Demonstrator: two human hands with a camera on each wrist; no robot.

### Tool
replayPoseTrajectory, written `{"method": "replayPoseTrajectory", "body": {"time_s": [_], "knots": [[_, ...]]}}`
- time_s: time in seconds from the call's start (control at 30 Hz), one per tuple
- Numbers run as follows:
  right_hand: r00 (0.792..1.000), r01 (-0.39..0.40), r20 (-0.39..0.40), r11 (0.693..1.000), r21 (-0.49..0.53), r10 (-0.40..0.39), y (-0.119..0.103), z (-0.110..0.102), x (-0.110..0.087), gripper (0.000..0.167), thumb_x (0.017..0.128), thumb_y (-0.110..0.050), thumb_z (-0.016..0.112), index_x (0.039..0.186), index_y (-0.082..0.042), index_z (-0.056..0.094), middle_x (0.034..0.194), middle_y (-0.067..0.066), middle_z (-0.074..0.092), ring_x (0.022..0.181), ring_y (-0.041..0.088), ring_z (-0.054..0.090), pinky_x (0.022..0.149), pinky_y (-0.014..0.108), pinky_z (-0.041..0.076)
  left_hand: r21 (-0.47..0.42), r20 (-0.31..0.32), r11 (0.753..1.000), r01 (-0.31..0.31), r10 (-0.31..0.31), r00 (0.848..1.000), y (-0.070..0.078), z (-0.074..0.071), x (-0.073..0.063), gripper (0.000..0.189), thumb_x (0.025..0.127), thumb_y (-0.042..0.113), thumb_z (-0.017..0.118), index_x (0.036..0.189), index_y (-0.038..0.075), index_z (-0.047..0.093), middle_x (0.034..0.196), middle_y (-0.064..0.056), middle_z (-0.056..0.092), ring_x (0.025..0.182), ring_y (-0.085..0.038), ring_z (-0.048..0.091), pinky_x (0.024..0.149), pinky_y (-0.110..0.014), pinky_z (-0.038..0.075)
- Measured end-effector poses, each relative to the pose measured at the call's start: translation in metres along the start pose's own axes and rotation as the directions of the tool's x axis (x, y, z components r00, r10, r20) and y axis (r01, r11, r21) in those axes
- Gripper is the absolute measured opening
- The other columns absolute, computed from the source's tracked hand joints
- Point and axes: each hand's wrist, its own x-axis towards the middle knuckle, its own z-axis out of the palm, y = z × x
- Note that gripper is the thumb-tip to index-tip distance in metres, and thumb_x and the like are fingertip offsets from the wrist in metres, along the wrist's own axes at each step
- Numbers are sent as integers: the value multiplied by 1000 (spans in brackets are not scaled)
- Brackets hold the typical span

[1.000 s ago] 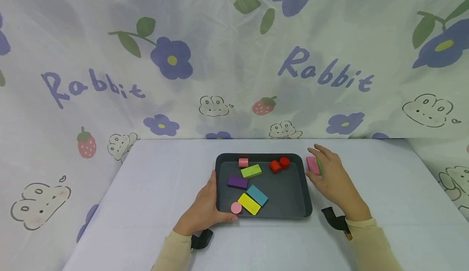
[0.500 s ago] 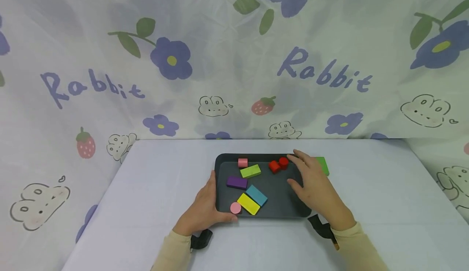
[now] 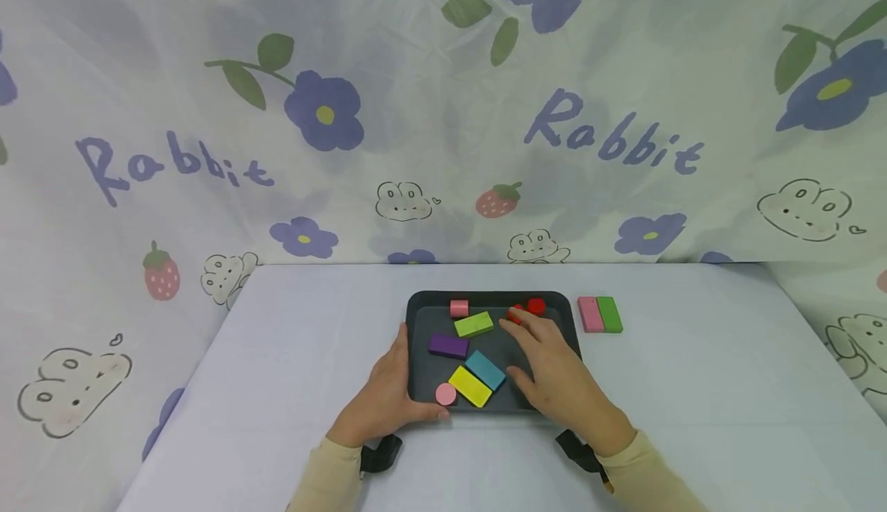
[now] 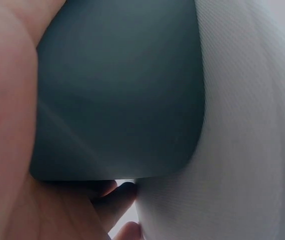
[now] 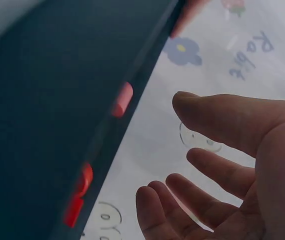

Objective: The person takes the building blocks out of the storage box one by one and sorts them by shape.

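A dark grey tray (image 3: pixel 537 373) lies on the white table in the head view. My left hand (image 3: pixel 379 404) holds its near left corner, fingers along the side and thumb at the front edge. Above the tray's right part hovers my right hand (image 3: pixel 557 369), fingers spread and loosely bent, nothing between them. Nearest to it are a blue block (image 3: pixel 485 370), a lime-green block (image 3: pixel 474 325) and a red piece (image 3: pixel 515 315) partly covered by its fingertips. Another red piece (image 3: pixel 537 307), a cylinder, sits just behind. In the left wrist view, the tray's outer wall (image 4: pixel 122 100) fills the middle.
Also in the tray are a purple block (image 3: pixel 449 346), a yellow block (image 3: pixel 470 386), a pink cylinder (image 3: pixel 460 309) and a pink round piece (image 3: pixel 446 394). Outside, to the right, a pink block (image 3: pixel 591 314) and a green block (image 3: pixel 610 314) lie side by side. Patterned cloth (image 3: pixel 430 135) hangs behind.
My right hand has moved left, from beside the pink and green blocks to over the tray, uncovering both blocks. The left hand and tray stay put.
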Motion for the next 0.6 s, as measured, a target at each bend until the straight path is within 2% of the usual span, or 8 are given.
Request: {"method": "replayPoseTrajectory", "body": {"time_s": [0.2,0.6], "knots": [[999,42,13,999,19,-43,-4,10,0,66,79,-6,85,139,-4,57,149,14,47,129,31,48,97,42,52,7,-2,1000,4,-4,1000,0,0,1,147,66,57,90,158,-3,-6,167,-21,5,149,-42,20,117,-59,24],[988,46,141,996,72,-56,3,21,3,65,83,-9,83,142,-9,57,153,9,45,132,28,46,102,43,49,13,-3,1000,-9,9,1000,-1,0,0,147,66,58,89,158,-4,-7,167,-21,4,149,-42,20,117,-59,24]]}}
